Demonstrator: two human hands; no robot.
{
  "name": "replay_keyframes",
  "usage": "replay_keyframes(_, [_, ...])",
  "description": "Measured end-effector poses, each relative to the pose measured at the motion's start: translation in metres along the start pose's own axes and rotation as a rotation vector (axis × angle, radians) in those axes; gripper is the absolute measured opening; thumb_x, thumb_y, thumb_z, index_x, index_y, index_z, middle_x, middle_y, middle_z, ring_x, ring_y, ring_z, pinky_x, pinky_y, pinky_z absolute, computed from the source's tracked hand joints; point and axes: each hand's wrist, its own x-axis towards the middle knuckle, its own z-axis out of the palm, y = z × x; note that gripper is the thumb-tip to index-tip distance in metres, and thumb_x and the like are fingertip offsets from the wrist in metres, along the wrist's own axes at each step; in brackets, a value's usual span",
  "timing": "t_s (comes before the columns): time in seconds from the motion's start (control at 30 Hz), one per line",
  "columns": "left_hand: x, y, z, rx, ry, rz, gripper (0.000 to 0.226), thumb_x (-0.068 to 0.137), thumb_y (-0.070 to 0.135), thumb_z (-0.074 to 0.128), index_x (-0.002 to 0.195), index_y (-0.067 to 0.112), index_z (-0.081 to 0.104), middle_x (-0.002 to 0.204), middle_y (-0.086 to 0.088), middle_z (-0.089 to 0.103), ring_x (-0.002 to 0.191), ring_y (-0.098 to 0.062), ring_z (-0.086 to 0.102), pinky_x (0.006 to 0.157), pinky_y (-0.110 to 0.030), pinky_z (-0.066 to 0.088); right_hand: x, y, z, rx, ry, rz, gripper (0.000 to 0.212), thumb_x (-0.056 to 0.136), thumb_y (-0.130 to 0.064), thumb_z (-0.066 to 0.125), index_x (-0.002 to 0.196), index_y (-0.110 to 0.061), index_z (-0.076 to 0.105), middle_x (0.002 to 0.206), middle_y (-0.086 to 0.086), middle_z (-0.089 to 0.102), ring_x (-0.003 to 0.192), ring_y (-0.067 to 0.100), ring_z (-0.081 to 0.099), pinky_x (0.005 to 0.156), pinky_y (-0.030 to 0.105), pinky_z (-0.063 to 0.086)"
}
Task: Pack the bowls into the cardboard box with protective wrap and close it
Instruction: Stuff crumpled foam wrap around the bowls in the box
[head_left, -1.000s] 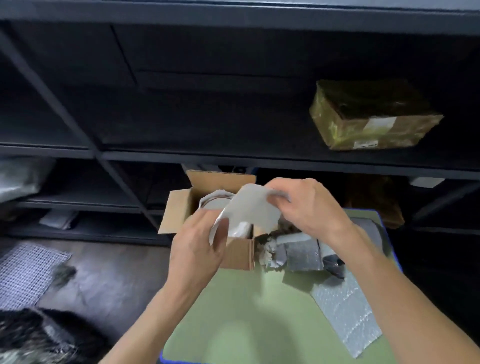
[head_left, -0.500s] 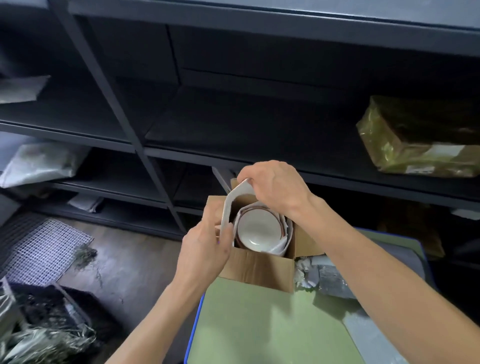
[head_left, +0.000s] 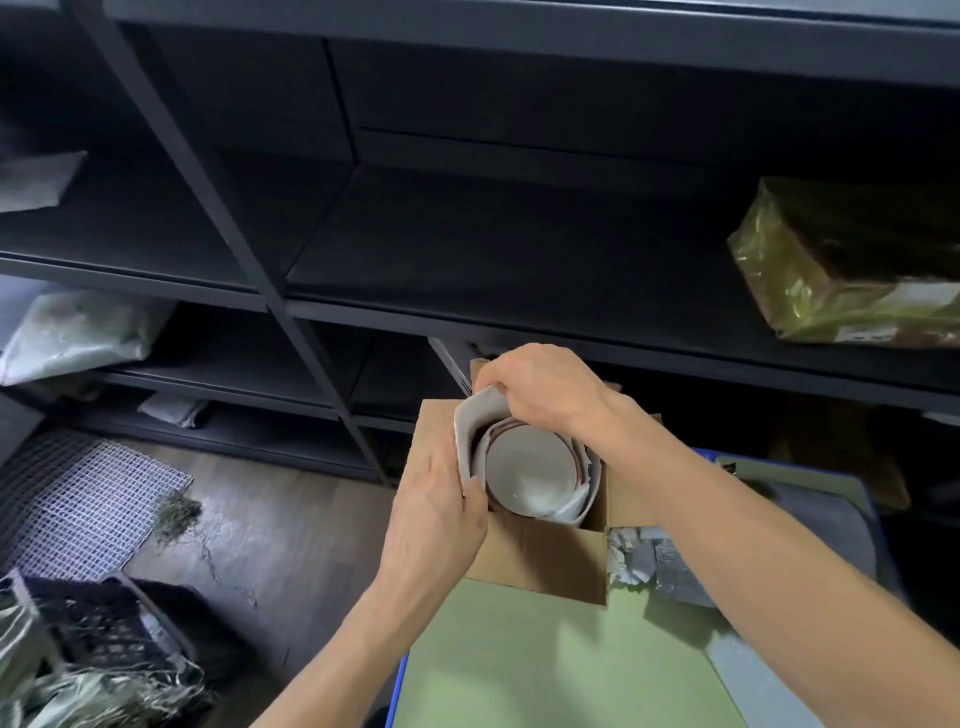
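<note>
**A:** From the head view, which step was in hand?

**B:** Padding, I'd say. The bowls (head_left: 530, 475) sat stacked inside the cardboard box (head_left: 540, 564), with the white inside of the top one uncovered. The cardboard box stood with its flaps up at the far left corner of the green worktop (head_left: 545, 675).

**A:** And the hands?

**B:** Both were on one sheet of wrap (head_left: 464, 441). The left hand (head_left: 436, 519) had its grip pinched on the near end of the sheet, thumb to the inside. The right hand (head_left: 540, 389) had its grip curled over the far end, at the back of the cardboard box. Between them the sheet curved along the left wall, beside the bowls.

**A:** So how far along was the task?

**B:** Past halfway by my reckoning. The bowls were in and there was already wrap round their right side, but the top was bare and no flap was folded.

**A:** What did the next move call for?

**B:** Easing that sheet down between the bowls and the wall, or folding it over them, without knocking the stack. After that, a cover layer and the flaps. A heap of crumpled wrap (head_left: 657, 564) lay just beside the cardboard box on the right (plenty for a top layer, I'd guess).
</note>
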Motion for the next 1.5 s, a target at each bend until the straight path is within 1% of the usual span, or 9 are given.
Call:
replay_keyframes(0.2, [0.012, -0.001, 0.012, 0.07, -0.072, -0.108, 0.051, 0.095, 0.032, 0.048, 0.143, 0.027, 0.031, 0.091, 0.006, 0.061, 0.069, -0.015, 0.055, 0.064, -0.034, 0.046, 0.006, -0.006, 0.012, -0.107, 0.024, -0.032, 0.046, 0.086, 0.004, 0.051, 0.113, -0.028, 0.069, 0.096, -0.003, 0.065, 0.101, 0.02, 0.05, 0.063, 0.035, 0.041])
replay_keyframes(0.37, [0.012, -0.011, 0.009, 0.068, -0.035, -0.105, 0.052, 0.094, 0.058, 0.047, 0.136, 0.032, 0.032, 0.089, 0.008, 0.066, 0.073, -0.016, 0.06, 0.062, -0.031, 0.044, -0.008, -0.008, 0.027, -0.039, 0.047, -0.064, 0.058, 0.087, 0.005, 0.053, 0.136, -0.026, 0.054, 0.135, -0.005, 0.054, 0.119, 0.021, 0.05, 0.081, 0.038, 0.052])
replay_keyframes(0.47, [0.019, -0.015, 0.005, 0.027, -0.018, -0.096, 0.035, 0.096, 0.052, 0.043, 0.125, 0.032, 0.042, 0.069, 0.005, 0.063, 0.064, -0.016, 0.059, 0.066, -0.036, 0.051, -0.023, -0.011, 0.031, 0.027, 0.22, -0.036, 0.06, 0.088, 0.0, 0.055, 0.143, -0.025, 0.046, 0.145, -0.004, 0.044, 0.126, 0.021, 0.044, 0.075, 0.038, 0.056])
replay_keyframes(0.6, [0.024, -0.013, 0.004, 0.026, -0.044, -0.09, 0.027, 0.098, 0.03, 0.043, 0.125, 0.029, 0.044, 0.066, 0.002, 0.059, 0.067, -0.024, 0.06, 0.065, -0.035, 0.049, -0.049, -0.022, 0.036, 0.121, 0.394, 0.035, 0.032, 0.095, -0.014, 0.055, 0.126, -0.023, 0.059, 0.125, -0.007, 0.055, 0.116, 0.017, 0.048, 0.068, 0.036, 0.056])
replay_keyframes(0.7, [0.027, -0.014, 0.005, 0.019, -0.08, -0.083, 0.028, 0.099, 0.034, 0.045, 0.127, 0.031, 0.043, 0.072, 0.004, 0.06, 0.071, -0.023, 0.059, 0.06, -0.032, 0.041, -0.068, -0.033, 0.039, 0.281, 0.196, 0.133, 0.023, 0.101, -0.033, 0.047, 0.115, -0.026, 0.064, 0.114, -0.009, 0.064, 0.109, 0.014, 0.056, 0.084, 0.031, 0.047])
replay_keyframes(0.9, [0.045, -0.027, 0.003, -0.082, -0.178, -0.233, 0.037, 0.098, 0.055, 0.036, 0.117, 0.032, 0.058, 0.094, 0.0, 0.071, 0.087, -0.019, 0.064, 0.068, -0.03, 0.047, -0.081, -0.047, 0.05, 0.436, -0.067, 0.289, 0.061, 0.086, -0.067, 0.054, 0.138, -0.034, 0.051, 0.13, -0.012, 0.062, 0.117, 0.015, 0.059, 0.092, 0.036, 0.048])
replay_keyframes(1.17, [0.06, -0.022, 0.002, 0.035, -0.15, -0.132, 0.03, 0.095, 0.056, 0.049, 0.1, 0.028, 0.055, 0.086, 0.005, 0.068, 0.078, -0.015, 0.062, 0.062, -0.029, 0.045, -0.074, -0.066, 0.075, 0.233, 0.146, 0.297, 0.005, 0.094, -0.017, 0.052, 0.095, -0.014, 0.056, 0.095, 0.008, 0.069, 0.092, 0.032, 0.063, 0.065, 0.034, 0.032])
replay_keyframes(1.27, [0.07, -0.015, 0.0, 0.139, -0.111, -0.032, 0.024, 0.095, 0.045, 0.057, 0.102, 0.021, 0.058, 0.085, 0.005, 0.059, 0.077, -0.018, 0.054, 0.069, -0.03, 0.043, -0.076, -0.065, 0.077, 0.187, 0.146, 0.288, 0.015, 0.088, -0.009, 0.052, 0.099, -0.012, 0.061, 0.1, 0.008, 0.07, 0.098, 0.033, 0.062, 0.068, 0.036, 0.035])
replay_keyframes(1.5, [0.079, -0.032, 0.009, 0.33, -0.075, 0.131, 0.016, 0.097, 0.038, 0.055, 0.098, 0.027, 0.066, 0.089, 0.005, 0.065, 0.068, -0.014, 0.049, 0.058, -0.028, 0.033, -0.078, -0.058, 0.086, 0.089, 0.08, 0.32, 0.027, 0.087, -0.006, 0.052, 0.108, -0.015, 0.065, 0.097, 0.013, 0.068, 0.099, 0.036, 0.06, 0.067, 0.037, 0.036])
